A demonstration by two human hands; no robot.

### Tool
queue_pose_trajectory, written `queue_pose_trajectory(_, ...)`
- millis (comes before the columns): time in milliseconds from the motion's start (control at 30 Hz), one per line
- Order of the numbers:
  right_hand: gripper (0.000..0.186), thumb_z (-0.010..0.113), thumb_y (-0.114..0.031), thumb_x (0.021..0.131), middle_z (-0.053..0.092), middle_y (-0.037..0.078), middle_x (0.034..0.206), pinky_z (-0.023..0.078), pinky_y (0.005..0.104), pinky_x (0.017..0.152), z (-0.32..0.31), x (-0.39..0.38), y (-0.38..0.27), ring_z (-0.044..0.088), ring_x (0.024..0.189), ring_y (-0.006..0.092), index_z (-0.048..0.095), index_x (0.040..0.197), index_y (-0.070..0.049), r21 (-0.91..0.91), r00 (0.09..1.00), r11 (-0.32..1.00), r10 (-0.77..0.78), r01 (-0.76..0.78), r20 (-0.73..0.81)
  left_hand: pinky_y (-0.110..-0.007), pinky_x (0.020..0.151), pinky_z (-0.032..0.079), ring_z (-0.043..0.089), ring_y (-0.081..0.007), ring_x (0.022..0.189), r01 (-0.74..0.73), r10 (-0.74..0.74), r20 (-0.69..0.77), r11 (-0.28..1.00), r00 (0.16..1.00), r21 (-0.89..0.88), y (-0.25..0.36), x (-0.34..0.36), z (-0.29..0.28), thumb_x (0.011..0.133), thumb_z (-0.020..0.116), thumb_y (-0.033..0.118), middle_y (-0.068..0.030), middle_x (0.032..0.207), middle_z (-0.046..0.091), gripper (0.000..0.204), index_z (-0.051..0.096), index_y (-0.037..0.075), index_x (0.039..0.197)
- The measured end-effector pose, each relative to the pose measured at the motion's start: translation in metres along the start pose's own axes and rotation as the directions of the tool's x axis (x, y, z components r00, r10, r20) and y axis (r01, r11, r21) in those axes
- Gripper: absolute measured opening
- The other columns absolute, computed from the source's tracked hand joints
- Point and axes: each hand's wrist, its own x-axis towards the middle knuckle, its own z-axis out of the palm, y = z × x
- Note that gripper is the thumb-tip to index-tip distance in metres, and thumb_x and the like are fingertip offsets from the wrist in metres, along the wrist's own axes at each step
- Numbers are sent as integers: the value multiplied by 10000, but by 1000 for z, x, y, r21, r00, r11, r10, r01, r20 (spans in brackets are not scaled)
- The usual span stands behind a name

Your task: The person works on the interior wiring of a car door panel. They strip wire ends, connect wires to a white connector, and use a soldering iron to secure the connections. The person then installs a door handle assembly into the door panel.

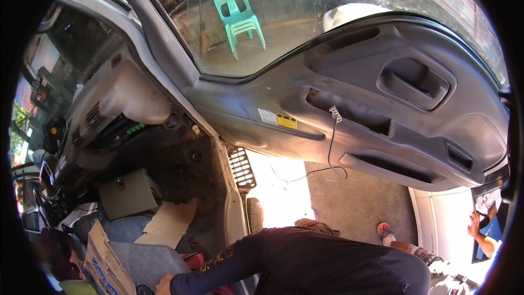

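Observation:
A dark-sleeved arm, apparently my left, reaches across the lower edge into the vehicle. My left hand is at its end, beside the blue-grey seat; the frame edge cuts off its fingers. Close by are a black coiled piece and an upright printed cardboard piece. My right hand is out of sight. Before me the grey door panel stands swung out, a white plug connector hanging on a dark cable from its recess.
A grey compartment box sits under the opened dashboard, with torn cardboard beside it. Another person's sleeve shows far left. A person's hand and sandalled foot are at right. Green stacked chairs stand beyond the window.

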Motion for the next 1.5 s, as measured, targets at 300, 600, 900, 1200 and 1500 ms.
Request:
queue_pose_trajectory(300, 344, 650, -298, 954, 600, 177, 1168, 560, 498, 840, -93, -112, -14, 667, 1058, 375, 579, 1152, -26, 88, 916, 976, 216, -198, -337, -468, 754, 540, 665, -348, 802, 625, -677, 143, 727, 722, 283, 96, 37, -36, 1021, 601, 301, -222, 901, 716, 385, 728, -61, 1055)
queue_pose_trajectory(600, 135, 674, -161, 983, 626, 103, 964, 557, 402, 706, -199, -286, -78, 668, 821, 294, 651, 1071, -62, 188, 745, 917, 395, -351, -538, -481, 734, 512, 645, -335, 740, 108, -41, 121, 769, 992, -630, 338, 108, -40, 1068, 542, 460, -163, 786, 697, 543, 726, -50, 1086)
queue_pose_trajectory(900, 172, 723, -146, 932, 671, 100, 975, 579, 381, 749, -220, -345, -121, 692, 882, 288, 690, 1076, -58, 163, 648, 838, 512, -520, -564, -363, 914, 546, 663, -230, 1106, 780, 536, 746, 233, 396, -581, 562, 102, 213, 1095, 517, 413, -158, 1333, 663, 555, 521, -19, 1444)
queue_pose_trajectory(1200, 326, 777, -121, 846, 657, 137, 1111, 574, 393, 830, -229, -352, -116, 687, 968, 308, 680, 1149, -47, -56, 578, 808, 370, -587, -727, -345, 873, 570, 706, -240, 1055, 739, 666, 663, 246, 341, -627, 581, 115, 162, 1053, 613, 256, -175, 1207, 708, 445, 583, -66, 1358)
queue_pose_trajectory(1500, 495, 788, -127, 747, 668, 153, 1098, 535, 414, 849, -242, -305, -113, 673, 960, 310, 625, 1200, -13, -298, 367, 504, 39, -810, -929, -416, 1064, 490, 660, -301, 1184, 793, 829, 339, -188, 445, -580, 590, 107, 45, 1052, 591, 141, -209, 1350, 662, 302, 709, -94, 1200)
